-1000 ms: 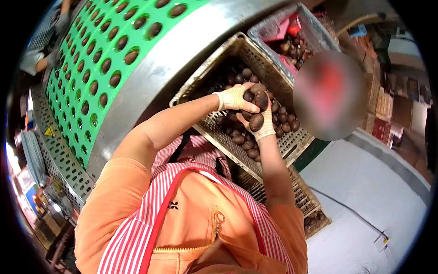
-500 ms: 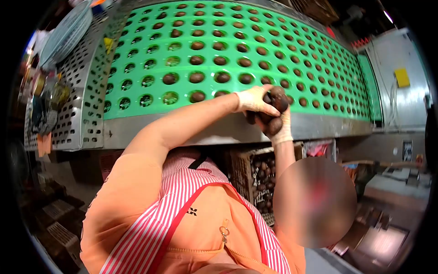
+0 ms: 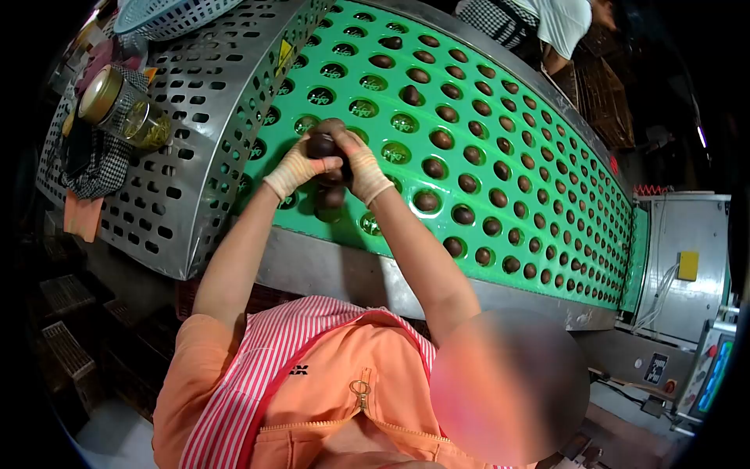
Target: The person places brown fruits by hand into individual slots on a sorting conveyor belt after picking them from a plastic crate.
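The left hand (image 3: 291,173) and the right hand (image 3: 366,170) are close together, bent around a stack of brown balls (image 3: 322,146) and gripping it from both sides. The left thumb lies across the front of the stack; the right fingers wrap its upper right side. Both hands wear cream gloves that leave the fingertips bare. The lowest held ball (image 3: 330,197) is between the two wrists.

The hands are above the left part of a green panel (image 3: 414,181) with rows of round holes. To their right, most holes hold one brown ball each, row after row towards the right end; a few seated balls (image 3: 412,95) also lie on the far side of the hands.

A metal rim (image 3: 344,273) runs along the panel's near side. Left of the panel is a perforated metal cover (image 3: 176,148) with a yellow label (image 3: 285,56). On the cover are a gold-lidded jar (image 3: 100,95), another jar (image 3: 147,125) and a checked cloth (image 3: 103,168); a blue basket (image 3: 176,14) is at its far end.

Beyond the far edge, another person (image 3: 564,30) in a white top is beside brown crates (image 3: 600,98). At the right stands a metal cabinet (image 3: 676,227) with a yellow box (image 3: 687,266).
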`<state>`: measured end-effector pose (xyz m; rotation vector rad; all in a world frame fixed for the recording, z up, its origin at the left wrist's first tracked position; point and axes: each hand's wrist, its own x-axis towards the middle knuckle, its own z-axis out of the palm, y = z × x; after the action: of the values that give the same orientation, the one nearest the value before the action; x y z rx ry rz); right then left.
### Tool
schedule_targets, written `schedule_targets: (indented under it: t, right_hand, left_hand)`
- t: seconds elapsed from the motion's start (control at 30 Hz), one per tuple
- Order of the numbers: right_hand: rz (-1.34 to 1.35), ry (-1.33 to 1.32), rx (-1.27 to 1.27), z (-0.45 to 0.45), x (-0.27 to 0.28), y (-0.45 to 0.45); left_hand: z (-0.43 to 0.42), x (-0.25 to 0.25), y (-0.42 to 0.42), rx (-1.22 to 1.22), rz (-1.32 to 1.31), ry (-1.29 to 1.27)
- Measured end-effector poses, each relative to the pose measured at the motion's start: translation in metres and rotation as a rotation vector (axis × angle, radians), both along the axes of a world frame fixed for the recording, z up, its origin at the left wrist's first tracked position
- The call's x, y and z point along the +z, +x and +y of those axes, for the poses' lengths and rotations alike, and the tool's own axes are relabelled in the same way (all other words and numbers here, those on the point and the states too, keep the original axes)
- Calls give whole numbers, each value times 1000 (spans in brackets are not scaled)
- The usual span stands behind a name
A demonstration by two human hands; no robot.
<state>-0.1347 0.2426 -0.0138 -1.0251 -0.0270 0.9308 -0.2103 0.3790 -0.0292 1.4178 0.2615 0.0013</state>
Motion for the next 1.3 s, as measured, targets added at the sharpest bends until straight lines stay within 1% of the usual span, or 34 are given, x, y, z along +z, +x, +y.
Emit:
schedule_targets:
  t: [0.03, 0.07, 0.1, 0.13, 0.23, 0.27, 0.37, 0.4, 0.43, 0.5, 0.57, 0.6, 0.63, 0.67, 0.73, 0.77, 0.8, 0.9, 0.93, 0.97, 1.03, 1.07, 1.13, 1.17, 1.23, 1.3]
  right_hand:
    - [-23, -88, 19, 12, 0, 0]
    - [-94, -165, 2, 23, -9, 2]
    - [-168, -241, -15, 32, -8, 3]
    - [-227, -368, 30, 38, -5, 8]
    - [-456, -571, 129, 51, -2, 19]
    - [-532, -601, 150, 50, 1, 23]
    - [-1028, -851, 158, 45, -2, 45]
    - [-1153, -876, 228, 40, -1, 55]
    - [-1229, -1020, 342, 38, -2, 65]
    - [-1350, -1055, 355, 30, -9, 82]
    - [-1447, -1097, 201, 13, -3, 93]
    - [-1459, -1201, 165, 4, 10, 101]
    - [-1510, -1269, 189, -10, 17, 112]
    - [-1550, -1366, 205, -24, 1, 128]
    - [-1498, -1341, 293, -51, -3, 142]
    - [-1461, -1320, 331, -60, -1, 144]
    - [-1395, -1367, 378, -63, 16, 137]
    - [-1477, -1092, 74, -84, 1, 108]
    - [-1571, -805, 66, -91, -13, 102]
    - [-1590, -794, 202, -95, -32, 96]
    - [-1732, -866, 301, -100, -48, 77]
    - [-1783, -967, 315, -105, -48, 71]
    - [-1688, -956, 119, -112, -40, 61]
    - [-1631, -952, 26, -115, -37, 55]
    - [-1559, -886, -193, -122, -33, 45]
    - [-1424, -906, -273, -130, -22, 30]
  left_hand:
    - [8, -14, -2, 115, -25, 159]
    - [17, -23, -5, 140, 158, 167]
    - [23, -19, -10, 163, 339, 175]
    - [27, -32, -13, 213, 257, 127]
    - [36, -34, -9, 271, 399, 124]
    - [37, -34, -14, 290, 368, 105]
    - [29, -36, -9, 305, 233, 269]
    - [27, -32, -7, 289, 86, 327]
    - [26, -27, -11, 260, 145, 576]
    - [23, -8, -11, 126, 393, 858]
    - [24, 6, -14, 137, 396, 960]
    - [24, 11, -16, 143, 403, 1006]
    - [25, 19, -16, 153, 410, 1071]
    - [26, 22, -14, 164, 406, 1087]
    - [27, 32, -1, 209, 365, 1123]
    - [26, 39, 10, 193, 311, 1067]
    - [25, 46, 22, 175, 263, 1009]
    - [12, 44, 62, 117, 118, 884]
    - [7, 36, 75, 71, 67, 942]
    - [4, 26, 89, -32, 66, 961]
    - [0, 21, 105, -380, 147, 1102]
    - [1, 13, 111, -384, 123, 1138]
    - [1, 12, 118, -387, 76, 1208]
    - [-1, 13, 126, -353, 96, 1274]
    - [0, 25, 144, -475, -71, 1515]
    - [3, -18, 163, -487, -239, 1614]
